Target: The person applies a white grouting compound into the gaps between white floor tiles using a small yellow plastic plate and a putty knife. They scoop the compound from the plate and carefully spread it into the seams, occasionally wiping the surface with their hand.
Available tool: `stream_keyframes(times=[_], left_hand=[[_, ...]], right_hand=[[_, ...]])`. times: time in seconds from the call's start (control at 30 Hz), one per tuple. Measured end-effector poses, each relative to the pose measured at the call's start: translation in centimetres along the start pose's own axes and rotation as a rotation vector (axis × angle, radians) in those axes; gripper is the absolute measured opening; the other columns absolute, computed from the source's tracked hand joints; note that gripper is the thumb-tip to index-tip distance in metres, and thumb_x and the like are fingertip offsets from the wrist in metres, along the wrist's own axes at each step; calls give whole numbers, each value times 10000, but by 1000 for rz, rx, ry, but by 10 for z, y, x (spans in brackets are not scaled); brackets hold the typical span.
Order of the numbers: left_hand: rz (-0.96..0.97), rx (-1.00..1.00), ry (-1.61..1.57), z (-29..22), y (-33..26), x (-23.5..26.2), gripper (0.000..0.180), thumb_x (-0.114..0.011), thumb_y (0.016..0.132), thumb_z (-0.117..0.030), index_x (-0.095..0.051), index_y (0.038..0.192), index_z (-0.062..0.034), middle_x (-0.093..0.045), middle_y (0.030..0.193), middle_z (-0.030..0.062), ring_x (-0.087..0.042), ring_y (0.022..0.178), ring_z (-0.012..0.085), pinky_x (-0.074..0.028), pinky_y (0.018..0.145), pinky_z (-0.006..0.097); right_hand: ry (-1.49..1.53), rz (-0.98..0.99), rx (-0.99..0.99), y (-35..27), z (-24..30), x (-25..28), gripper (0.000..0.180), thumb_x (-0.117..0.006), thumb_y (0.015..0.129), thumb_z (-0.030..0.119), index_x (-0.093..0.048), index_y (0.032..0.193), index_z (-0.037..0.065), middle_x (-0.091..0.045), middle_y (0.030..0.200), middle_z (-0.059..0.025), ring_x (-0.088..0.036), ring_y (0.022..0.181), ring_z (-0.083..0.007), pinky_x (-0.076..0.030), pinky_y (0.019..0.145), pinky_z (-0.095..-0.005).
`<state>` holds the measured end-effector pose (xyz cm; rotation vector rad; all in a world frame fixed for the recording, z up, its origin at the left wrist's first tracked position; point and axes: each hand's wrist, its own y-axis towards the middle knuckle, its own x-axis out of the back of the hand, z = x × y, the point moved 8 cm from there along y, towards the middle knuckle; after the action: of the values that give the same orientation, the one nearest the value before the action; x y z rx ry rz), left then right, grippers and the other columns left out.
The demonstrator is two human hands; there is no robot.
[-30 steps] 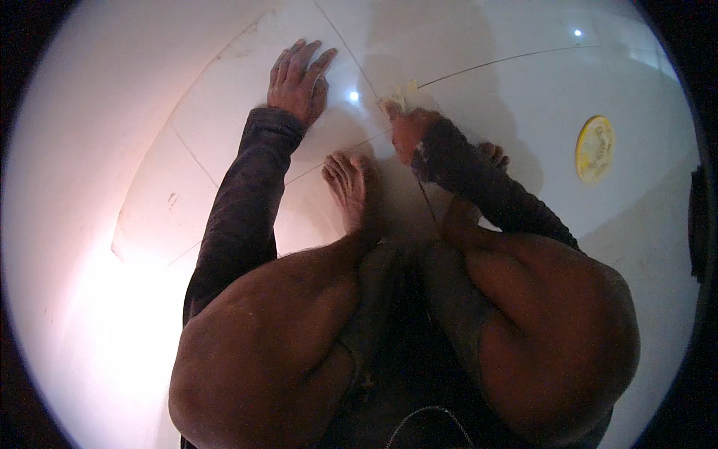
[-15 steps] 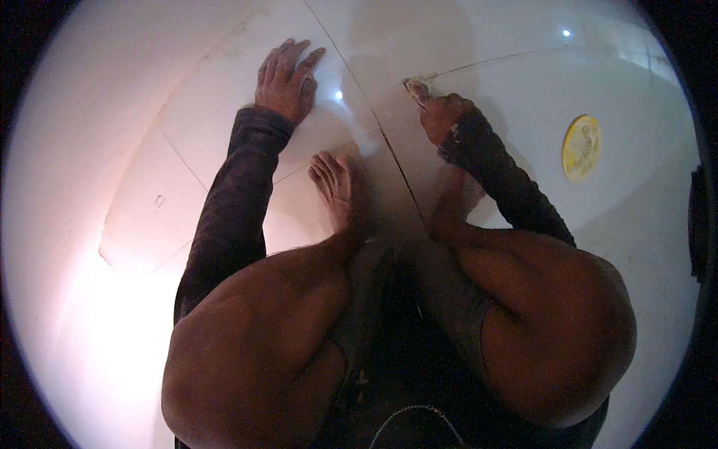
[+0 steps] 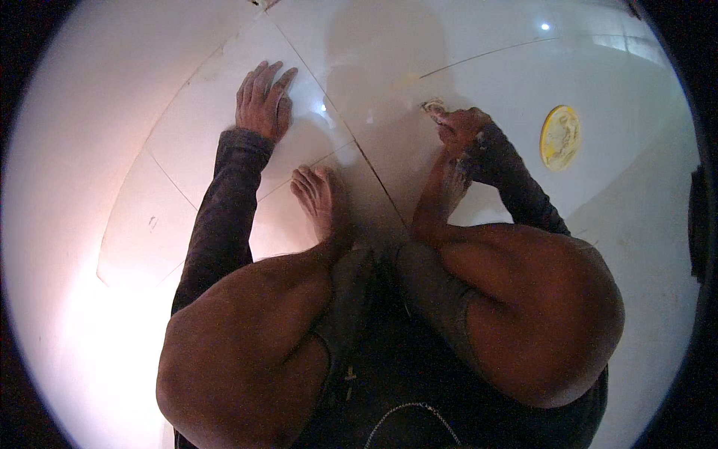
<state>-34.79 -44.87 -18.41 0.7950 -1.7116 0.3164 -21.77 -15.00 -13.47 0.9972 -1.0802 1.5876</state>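
My left hand (image 3: 262, 103) lies flat on the white tiled floor (image 3: 247, 176), fingers stretched forward, holding nothing. My right hand (image 3: 460, 126) is just ahead of my right foot (image 3: 455, 183), its fingers closed on a small pale, paste-smeared piece (image 3: 432, 107). What kind of piece it is cannot be made out; it seems close to or against the floor. Off to the right of that hand lies a round yellow lid (image 3: 561, 138) with whitish paste smeared on it. Ahead of my right hand, a dark tile joint (image 3: 486, 57) ends at a faint yellowish smear on the tile.
Another dark joint (image 3: 380, 179) runs between my feet; my left foot (image 3: 318, 196) stands behind my left hand. A white wall (image 3: 82, 150) rises along the left side. Small debris (image 3: 262, 4) shows at the far edge, and a dark object (image 3: 697, 224) at the right rim.
My right hand has drawn back from the joint toward my right foot, the smeared piece still in it. The left hand stays flat; the whole view has shifted slightly.
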Motion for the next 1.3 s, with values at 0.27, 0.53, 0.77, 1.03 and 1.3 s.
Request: stream_keyframes(times=[0.27, 0.53, 0.77, 1.03, 1.3], left_hand=[[25, -1, -13, -11, 11, 7, 500, -526, 867, -108, -549, 1363, -168, -498, 1419, 129, -431, 1336, 375, -323, 1120, 524], [92, 55, 4, -1, 9, -5, 451, -504, 892, -100, -576, 1333, -154, -491, 1403, 128, -432, 1337, 357, -324, 1128, 515], [64, -14, 65, -4, 14, -10, 367, -411, 1002, -202, -603, 1303, -118, -517, 1372, 148, -449, 1313, 372, -336, 1099, 497], [85, -7, 83, -7, 18, -6, 376, -439, 970, -172, -586, 1307, -92, -523, 1372, 158, -447, 1313, 380, -333, 1098, 509], [20, -94, 78, -19, 24, -1, 392, -406, 1014, -215, -549, 1340, -52, -521, 1380, 185, -455, 1303, 398, -350, 1078, 520]], right_hand=[[282, -131, -481, -38, -123, 52, 501, -624, 914, 381, -630, 1291, 51, -609, 633, -123, -608, 583, -188, -480, 567, -330], [727, -265, -931, -89, -147, 43, 512, -642, 927, 346, -587, 1351, 66, -521, 580, -11, -487, 511, -93, -411, 521, -261], [747, -286, -1127, -125, -159, 62, 441, -570, 966, 223, -558, 1384, 80, -549, 615, -12, -492, 538, -78, -426, 517, -238], [903, -271, -1025, -123, -145, 47, 513, -552, 987, 293, -483, 1433, 48, -578, 670, -20, -496, 518, -77, -441, 478, -230], [1692, -591, -923, -132, -134, 26, 342, -619, 962, 281, -602, 1156, 0, -643, 772, -81, -589, 532, -146, -461, 466, -260]])
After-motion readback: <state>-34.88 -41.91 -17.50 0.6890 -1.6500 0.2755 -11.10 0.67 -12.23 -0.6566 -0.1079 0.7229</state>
